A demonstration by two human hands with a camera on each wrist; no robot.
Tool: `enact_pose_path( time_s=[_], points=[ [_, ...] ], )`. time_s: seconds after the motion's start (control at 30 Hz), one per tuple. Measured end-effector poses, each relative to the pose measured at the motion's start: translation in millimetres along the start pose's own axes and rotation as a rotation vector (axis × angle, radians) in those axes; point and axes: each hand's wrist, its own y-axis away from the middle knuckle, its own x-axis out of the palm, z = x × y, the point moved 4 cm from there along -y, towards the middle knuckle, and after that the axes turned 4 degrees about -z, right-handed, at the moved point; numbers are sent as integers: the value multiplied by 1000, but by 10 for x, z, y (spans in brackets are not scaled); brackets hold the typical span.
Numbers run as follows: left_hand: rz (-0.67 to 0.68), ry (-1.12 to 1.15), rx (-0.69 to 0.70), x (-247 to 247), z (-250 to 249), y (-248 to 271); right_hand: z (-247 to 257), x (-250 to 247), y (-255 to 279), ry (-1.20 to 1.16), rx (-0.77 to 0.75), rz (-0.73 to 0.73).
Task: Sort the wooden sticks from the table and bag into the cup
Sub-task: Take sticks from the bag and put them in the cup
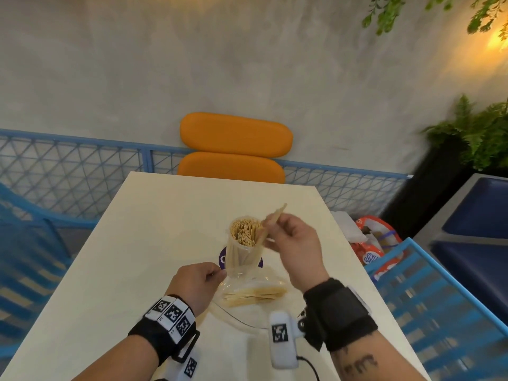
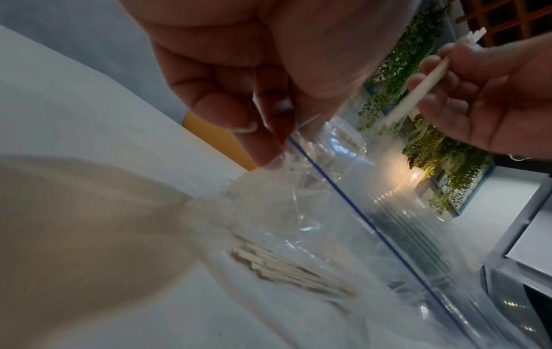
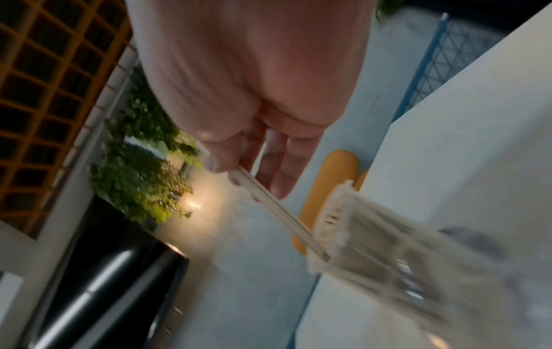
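Flat pale wooden sticks [image 1: 272, 220] are pinched in the right hand [image 1: 295, 243], their lower ends at the rim of the clear, stick-packed plastic cup [image 1: 244, 243]. Just before that cup, the left hand [image 1: 196, 284] pinches the clear zip bag [image 1: 247, 298], more sticks lying inside

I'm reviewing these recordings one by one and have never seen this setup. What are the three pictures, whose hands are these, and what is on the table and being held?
There is no machine here: a person wears one camera on the head and one on each wrist. The big picture is the head view, looking down at a white table. The other two look along each hand.

On the table stands a clear cup packed with wooden sticks, and in front of it lies a clear zip bag with more sticks inside.

The left hand pinches the bag's edge. The right hand pinches a few held sticks, their lower ends at the cup's rim.
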Motion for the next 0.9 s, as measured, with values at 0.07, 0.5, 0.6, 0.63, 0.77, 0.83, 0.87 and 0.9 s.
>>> enact_pose_path(
  time_s=[0.07,0.5,0.6,0.63,0.77,0.83,0.87,0.9],
  points=[
    [-3,5,1,3,7,-2,189,4,-155,-81,-32,-84],
    [-7,-10,2,-14,33,9,-354,218,-475,444,-85,-174],
    [0,1,-15,-1,56,8,-547,220,-469,571,-65,-143],
    [4,1,-16,6,63,6,-596,216,-468,622,-70,-133],
    [1,-1,-16,13,77,-6,-619,189,-435,674,-62,-111],
    [-5,6,-13,11,75,-9,-575,178,-412,648,-95,-106],
    [-7,8,-11,9,69,-8,-550,166,-407,633,-119,-105],
    [-10,9,-8,8,64,-7,-520,158,-407,608,-141,-101]
  ],
)
